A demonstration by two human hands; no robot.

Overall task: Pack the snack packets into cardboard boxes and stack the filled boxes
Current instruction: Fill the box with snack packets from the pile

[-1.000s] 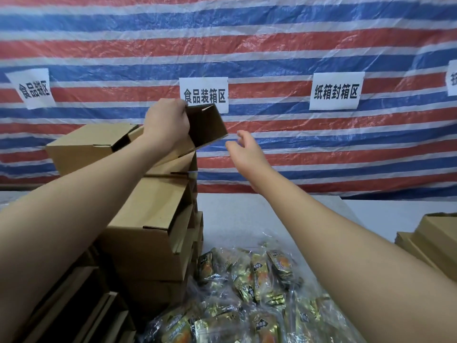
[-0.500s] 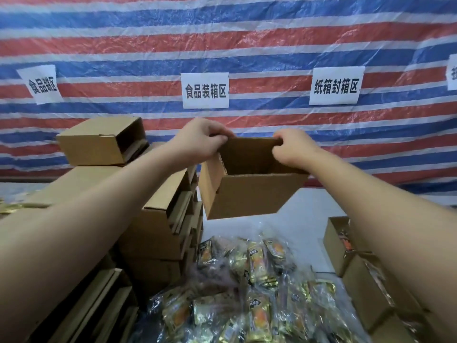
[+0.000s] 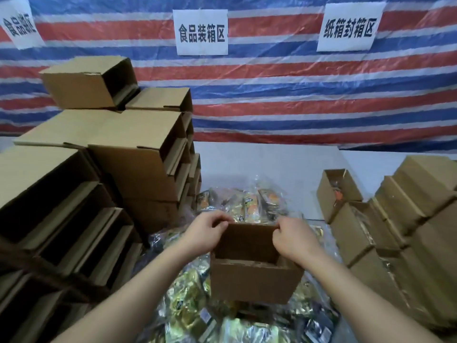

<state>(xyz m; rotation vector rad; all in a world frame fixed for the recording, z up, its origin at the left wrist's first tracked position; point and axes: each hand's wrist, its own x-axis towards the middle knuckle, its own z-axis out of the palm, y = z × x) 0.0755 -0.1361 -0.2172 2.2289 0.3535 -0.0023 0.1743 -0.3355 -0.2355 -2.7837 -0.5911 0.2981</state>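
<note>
An empty brown cardboard box (image 3: 254,280) is held low over a heap of shiny snack packets (image 3: 188,293), its open top facing up. My left hand (image 3: 206,231) pinches the far rim at its left corner. My right hand (image 3: 291,240) pinches the same rim at the right corner. More orange and gold snack packets (image 3: 247,205) lie beyond the box on the white table (image 3: 272,164).
A tall stack of empty boxes (image 3: 138,154) lying on their sides fills the left. Boxes holding packets (image 3: 346,219) and closed boxes (image 3: 420,194) stand on the right. A striped tarp (image 3: 296,95) with paper signs hangs behind.
Both hands carried the box from the top of the left stack down and toward me, over the packets. The view tilted downward.
</note>
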